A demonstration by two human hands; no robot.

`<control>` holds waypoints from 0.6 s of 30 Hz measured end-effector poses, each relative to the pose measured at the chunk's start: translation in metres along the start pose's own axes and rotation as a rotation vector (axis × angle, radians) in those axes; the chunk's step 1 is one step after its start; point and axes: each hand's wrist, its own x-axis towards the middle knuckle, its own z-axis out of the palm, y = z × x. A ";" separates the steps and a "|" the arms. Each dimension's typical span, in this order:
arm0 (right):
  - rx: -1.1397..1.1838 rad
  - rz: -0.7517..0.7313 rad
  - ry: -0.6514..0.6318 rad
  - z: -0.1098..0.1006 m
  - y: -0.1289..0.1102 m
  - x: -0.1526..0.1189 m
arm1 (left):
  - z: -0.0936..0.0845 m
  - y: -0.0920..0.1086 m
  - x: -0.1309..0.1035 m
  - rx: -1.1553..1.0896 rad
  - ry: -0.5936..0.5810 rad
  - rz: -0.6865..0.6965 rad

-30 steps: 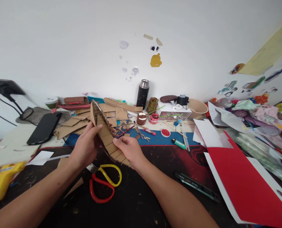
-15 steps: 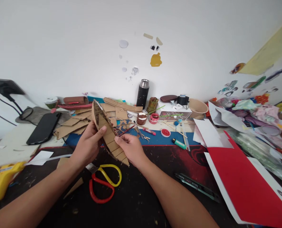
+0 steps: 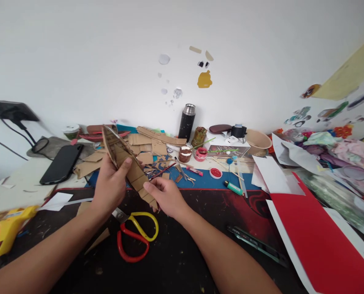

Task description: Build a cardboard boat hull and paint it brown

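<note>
A boat-shaped cardboard piece (image 3: 134, 173) with lines across its inner face is held up over the desk, tilted from upper left to lower right. My left hand (image 3: 112, 179) grips its left side near the middle, the thumb on the inner face. At its lower right end my right hand (image 3: 165, 195) pinches the edge between thumb and fingers. A thin dark red stick (image 3: 163, 171) shows just behind the right hand; whether it is touched I cannot tell. Below the hands lie scissors (image 3: 137, 237) with one yellow and one red handle.
A yellow glue gun (image 3: 8, 232) and a black phone (image 3: 62, 163) lie left. Behind are cardboard scraps (image 3: 90, 165), a black flask (image 3: 187, 122) and open paint jars (image 3: 201, 154). A cutter (image 3: 257, 245) and red paper (image 3: 319, 237) lie right.
Both hands have moved left with the cardboard piece, which now leans further to the left at its top. The whole view has shifted slightly.
</note>
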 end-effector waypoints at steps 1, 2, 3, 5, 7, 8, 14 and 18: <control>0.008 0.028 -0.044 0.002 0.001 -0.001 | -0.001 0.003 0.002 0.019 -0.003 0.087; 0.007 0.044 -0.072 0.004 0.002 -0.003 | -0.001 0.005 0.003 0.028 -0.007 0.145; 0.005 0.052 -0.084 0.005 0.004 -0.003 | -0.001 0.007 0.004 0.020 -0.007 0.161; 0.004 0.053 -0.083 0.008 0.007 -0.004 | 0.001 0.007 0.003 -0.017 0.006 0.143; 0.020 0.055 -0.076 0.009 0.009 -0.002 | 0.003 0.004 0.002 -0.045 0.022 0.104; 0.035 0.058 -0.076 0.008 0.010 -0.002 | 0.003 0.001 0.001 -0.054 0.026 0.087; 0.114 0.094 -0.084 0.007 0.011 0.001 | 0.001 -0.016 0.001 -0.109 0.037 0.045; 0.104 0.100 -0.084 0.006 0.014 0.003 | -0.004 -0.027 -0.001 -0.057 0.034 0.040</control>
